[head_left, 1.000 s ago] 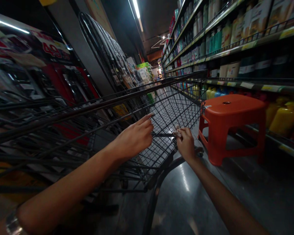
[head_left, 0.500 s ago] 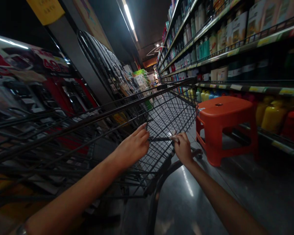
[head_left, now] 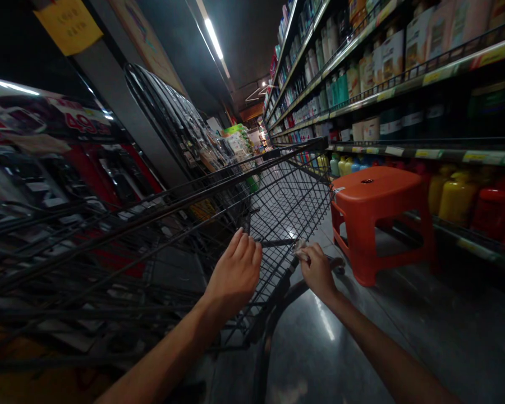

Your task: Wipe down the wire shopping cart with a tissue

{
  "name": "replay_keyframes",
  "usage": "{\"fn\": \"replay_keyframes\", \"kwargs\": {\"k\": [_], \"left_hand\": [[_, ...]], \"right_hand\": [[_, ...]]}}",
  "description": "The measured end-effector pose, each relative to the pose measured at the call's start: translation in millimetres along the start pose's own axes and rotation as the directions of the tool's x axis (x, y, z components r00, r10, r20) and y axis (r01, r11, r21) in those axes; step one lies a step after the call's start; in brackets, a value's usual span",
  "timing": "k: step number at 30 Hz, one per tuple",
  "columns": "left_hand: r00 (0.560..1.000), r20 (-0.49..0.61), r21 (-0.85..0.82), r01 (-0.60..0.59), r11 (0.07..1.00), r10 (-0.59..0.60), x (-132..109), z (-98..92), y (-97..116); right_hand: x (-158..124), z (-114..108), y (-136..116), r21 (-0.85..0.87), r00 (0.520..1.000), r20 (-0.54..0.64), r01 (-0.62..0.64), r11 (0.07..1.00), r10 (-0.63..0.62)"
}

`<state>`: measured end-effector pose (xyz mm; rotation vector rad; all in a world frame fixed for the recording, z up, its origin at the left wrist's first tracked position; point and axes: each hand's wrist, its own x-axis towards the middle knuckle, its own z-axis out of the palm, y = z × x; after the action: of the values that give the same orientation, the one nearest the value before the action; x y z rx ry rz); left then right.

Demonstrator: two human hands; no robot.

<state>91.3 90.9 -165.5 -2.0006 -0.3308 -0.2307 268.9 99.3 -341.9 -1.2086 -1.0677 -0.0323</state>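
A black wire shopping cart stands tilted across the view. My left hand is closed round a dark bar of the cart, knuckles up, its fingers pressed together. To its right, my right hand pinches a small crumpled whitish cloth or tissue against the right end of a dark crossbar. The palms of both hands are hidden.
An orange plastic stool stands on the floor right of the cart. Shelves of bottles line the right side. Packaged goods hang on the left, below a yellow sign.
My left hand has moved slightly down and turned knuckles up. More of the whitish cloth or tissue shows at my right hand. The view has shifted slightly.
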Motion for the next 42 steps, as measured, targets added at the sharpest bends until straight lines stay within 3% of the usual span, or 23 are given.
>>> {"fn": "replay_keyframes", "kwargs": {"k": [3, 6, 11, 15, 21, 31, 36, 42], "left_hand": [[0.999, -0.034, 0.010, 0.015, 1.000, -0.014, 1.8, 9.9, 5.1], [0.997, -0.062, 0.005, 0.046, 0.999, -0.046, 3.7, 17.8, 8.7], [0.989, -0.073, -0.029, 0.128, 0.991, -0.129, 5.0, 27.8, 12.5], [0.982, -0.034, -0.081, 0.184, 0.980, -0.188, 4.3, 31.6, 14.4], [0.967, -0.019, -0.129, 0.248, 0.960, -0.253, 6.9, 30.5, 18.3], [0.944, -0.039, -0.178, 0.317, 0.932, -0.329, 13.7, 24.9, 24.9], [0.933, -0.061, -0.193, 0.337, 0.922, -0.354, 15.7, 20.4, 26.6], [0.932, -0.103, -0.215, 0.320, 0.923, -0.347, 9.7, 15.5, 26.4]], "right_hand": [[-3.9, -10.6, 7.6, -0.020, 0.997, -0.045, -0.059, 0.998, 0.058], [12.1, -13.0, 14.5, -0.023, 0.980, -0.154, -0.128, 0.992, 0.123], [57.5, 3.5, 22.1, 0.041, 0.956, -0.247, -0.150, 0.988, 0.156], [66.4, 16.8, 22.3, 0.089, 0.954, -0.248, -0.151, 0.984, 0.169], [31.6, 22.8, 3.1, 0.148, 0.976, -0.159, -0.125, 0.981, 0.149], [-40.2, 32.6, -60.1, 0.284, 0.996, 0.086, -0.040, 0.958, 0.016], [-69.9, 35.4, -85.4, 0.322, 0.973, 0.198, 0.051, 0.945, -0.120], [-62.3, 32.1, -78.6, 0.224, 0.907, 0.239, 0.297, 0.928, -0.348]]}}
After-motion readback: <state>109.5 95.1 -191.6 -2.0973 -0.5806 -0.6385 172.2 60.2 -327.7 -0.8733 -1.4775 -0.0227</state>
